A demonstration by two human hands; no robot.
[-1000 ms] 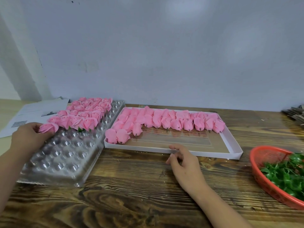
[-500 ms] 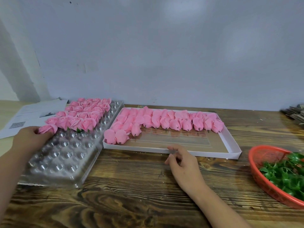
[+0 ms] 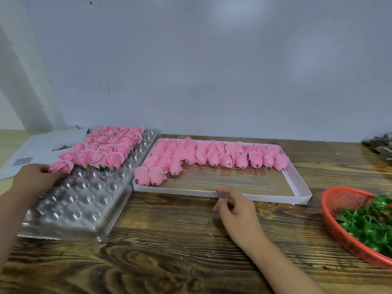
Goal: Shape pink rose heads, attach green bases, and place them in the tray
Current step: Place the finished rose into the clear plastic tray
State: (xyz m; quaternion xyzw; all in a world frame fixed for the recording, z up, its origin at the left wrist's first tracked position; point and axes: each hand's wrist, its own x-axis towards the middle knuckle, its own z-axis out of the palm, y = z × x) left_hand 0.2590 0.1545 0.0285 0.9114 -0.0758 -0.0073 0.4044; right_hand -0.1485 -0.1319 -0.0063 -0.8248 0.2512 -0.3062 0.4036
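A clear plastic cup tray (image 3: 84, 200) lies at the left, its far rows filled with shaped pink roses (image 3: 110, 145). My left hand (image 3: 35, 181) holds one pink rose (image 3: 61, 166) at the tray's left edge, just in front of the filled rows. A flat white box (image 3: 297, 183) in the middle holds several unshaped pink rose heads (image 3: 212, 155) along its far side. My right hand (image 3: 235, 206) rests on the table with loosely curled fingers, fingertips at the box's front wall, holding nothing. A red basket (image 3: 331, 211) of green bases (image 3: 369, 221) sits at the right.
The wooden table (image 3: 180, 240) runs under everything, with a grey wall close behind. Printed papers (image 3: 42, 147) lie at the far left. A stack of dark flat pieces (image 3: 379, 145) sits at the far right edge.
My left hand has kept the rose at the tray's left edge, barely shifting. The right hand stays by the box's front wall.
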